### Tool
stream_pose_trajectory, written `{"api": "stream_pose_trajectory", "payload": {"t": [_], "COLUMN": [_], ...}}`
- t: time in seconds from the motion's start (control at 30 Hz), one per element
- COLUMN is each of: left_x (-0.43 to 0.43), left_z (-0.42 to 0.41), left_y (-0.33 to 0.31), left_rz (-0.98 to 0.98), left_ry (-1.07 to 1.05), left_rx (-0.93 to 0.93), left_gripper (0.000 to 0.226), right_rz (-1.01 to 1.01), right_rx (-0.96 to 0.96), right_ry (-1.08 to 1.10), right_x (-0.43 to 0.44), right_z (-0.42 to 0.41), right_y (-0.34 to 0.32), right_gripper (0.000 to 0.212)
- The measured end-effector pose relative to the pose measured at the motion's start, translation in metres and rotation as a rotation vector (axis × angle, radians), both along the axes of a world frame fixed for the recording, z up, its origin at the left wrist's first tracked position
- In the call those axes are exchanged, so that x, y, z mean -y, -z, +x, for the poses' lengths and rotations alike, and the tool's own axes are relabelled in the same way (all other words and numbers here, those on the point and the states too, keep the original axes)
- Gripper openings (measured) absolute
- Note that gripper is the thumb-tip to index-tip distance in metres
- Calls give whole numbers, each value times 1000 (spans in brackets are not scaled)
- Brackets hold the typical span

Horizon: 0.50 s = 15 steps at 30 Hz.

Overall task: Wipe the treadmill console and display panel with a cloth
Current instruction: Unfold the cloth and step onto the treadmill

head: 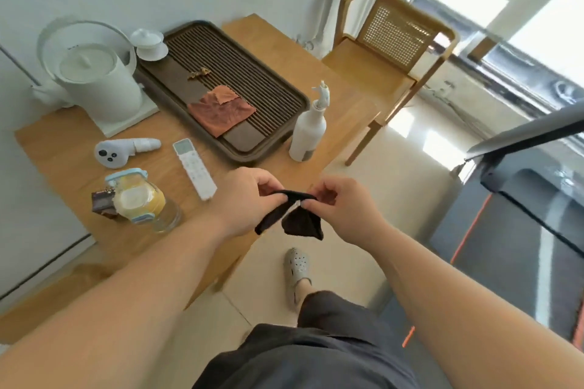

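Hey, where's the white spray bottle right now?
In the head view, the white spray bottle stands upright at the right end of the wooden table, just right of the dark tea tray and beyond the dark cloth.

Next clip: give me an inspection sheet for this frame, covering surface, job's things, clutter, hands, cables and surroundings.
Surface: wooden table against the wall, crowded.
Job's things: dark cloth held in the air near the table's edge; treadmill at the right, untouched.
Clutter: kettle, tray with an orange cloth on it, lidded cup, remote, jar, spray bottle standing upright.
Grippers: left hand and right hand both pinch the cloth's top edge.
Cables: nothing seen.
Surroundings: chair beyond the table, tiled floor, bright window.
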<state>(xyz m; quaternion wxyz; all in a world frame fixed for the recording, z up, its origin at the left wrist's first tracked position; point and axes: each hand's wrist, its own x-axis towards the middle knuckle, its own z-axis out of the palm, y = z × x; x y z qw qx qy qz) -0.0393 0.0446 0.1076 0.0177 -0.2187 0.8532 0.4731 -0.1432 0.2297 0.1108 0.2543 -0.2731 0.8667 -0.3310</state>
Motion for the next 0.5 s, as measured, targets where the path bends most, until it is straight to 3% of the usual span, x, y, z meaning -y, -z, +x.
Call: {"api": "stream_pose_trajectory", "payload": {"t": [0.5], "left_x": [-210], "left_z": [-26], "left_y": [-9], "left_rz": [15], "left_ry": [594], "left_rx": [-42], "left_gripper": [7], "right_rz": [34], "right_rx": [-47], "right_ry": [593], "right_x": [-235], "right_z": [94], "right_y": [-14], "right_gripper": [19]}}
